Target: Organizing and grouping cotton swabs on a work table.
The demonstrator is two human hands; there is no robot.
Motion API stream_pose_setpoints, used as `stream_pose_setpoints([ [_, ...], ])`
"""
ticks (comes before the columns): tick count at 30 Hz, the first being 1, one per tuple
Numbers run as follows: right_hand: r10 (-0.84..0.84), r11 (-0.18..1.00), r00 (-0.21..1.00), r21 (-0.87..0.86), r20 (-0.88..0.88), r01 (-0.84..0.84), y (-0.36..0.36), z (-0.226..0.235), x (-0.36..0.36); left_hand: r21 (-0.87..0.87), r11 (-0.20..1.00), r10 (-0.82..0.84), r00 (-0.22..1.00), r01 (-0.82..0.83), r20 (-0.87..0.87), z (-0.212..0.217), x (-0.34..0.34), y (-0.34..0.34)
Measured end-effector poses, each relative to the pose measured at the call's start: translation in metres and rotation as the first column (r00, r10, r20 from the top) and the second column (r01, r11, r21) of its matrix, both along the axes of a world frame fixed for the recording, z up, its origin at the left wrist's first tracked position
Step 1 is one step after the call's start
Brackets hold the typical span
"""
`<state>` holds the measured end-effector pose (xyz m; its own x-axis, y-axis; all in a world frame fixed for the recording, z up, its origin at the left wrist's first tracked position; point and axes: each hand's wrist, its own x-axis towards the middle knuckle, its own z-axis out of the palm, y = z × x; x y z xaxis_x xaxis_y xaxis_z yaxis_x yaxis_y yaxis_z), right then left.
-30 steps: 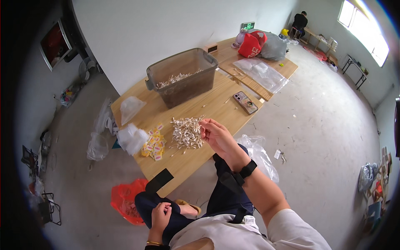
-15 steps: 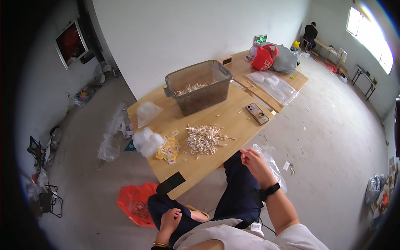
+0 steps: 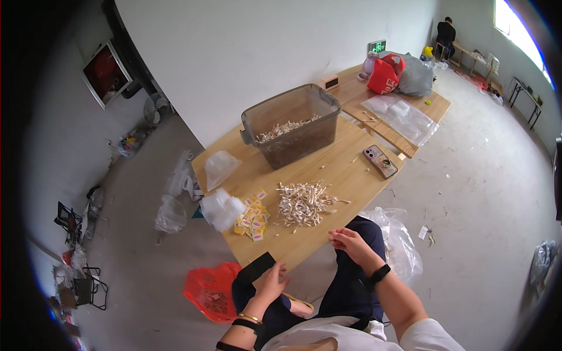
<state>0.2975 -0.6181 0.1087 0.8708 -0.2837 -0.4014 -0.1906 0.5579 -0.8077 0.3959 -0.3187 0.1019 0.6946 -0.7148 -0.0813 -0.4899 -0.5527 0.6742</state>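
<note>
- On the wooden table (image 3: 348, 175), swabs (image 3: 304, 203) heap tangled, lower ones buried.
- Right hand (image 3: 354, 245): fingertips pinched together; I cannot tell on what, if anything.
- Left hand (image 3: 271, 286): fingers bent, partly hidden; grip unclear.
- Tub (image 3: 304, 144): translucent grey plastic, its lower contents murky.

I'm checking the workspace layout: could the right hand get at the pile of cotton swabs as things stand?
Probably yes: the right hand is by the near edge of the table, close to the pile of cotton swabs, and nothing seems to block the way.
</note>
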Motion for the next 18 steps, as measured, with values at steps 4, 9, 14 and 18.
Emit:
stream_pose_setpoints([
  [4,0.067,0.998,0.998,0.013,-0.002,-0.067,0.008,-0.011,0.027,0.022,0.999,-0.044,0.996,0.042,0.081,-0.009,0.025,-0.032],
  [9,-0.013,0.691,1.000,-0.723,-0.025,-0.009,-0.005,-0.033,0.059,-0.005,1.000,0.010,0.992,-0.010,0.127,-0.005,0.058,-0.068],
  [14,-0.138,0.233,0.990,-0.972,-0.022,0.011,-0.036,-0.031,0.084,-0.021,0.992,0.123,0.967,-0.122,0.224,-0.010,0.103,-0.092],
  [18,-0.268,0.139,0.957,-0.987,-0.113,-0.077,-0.050,-0.034,0.094,0.125,0.982,0.102,0.954,-0.142,0.281,0.003,0.115,-0.128],
])
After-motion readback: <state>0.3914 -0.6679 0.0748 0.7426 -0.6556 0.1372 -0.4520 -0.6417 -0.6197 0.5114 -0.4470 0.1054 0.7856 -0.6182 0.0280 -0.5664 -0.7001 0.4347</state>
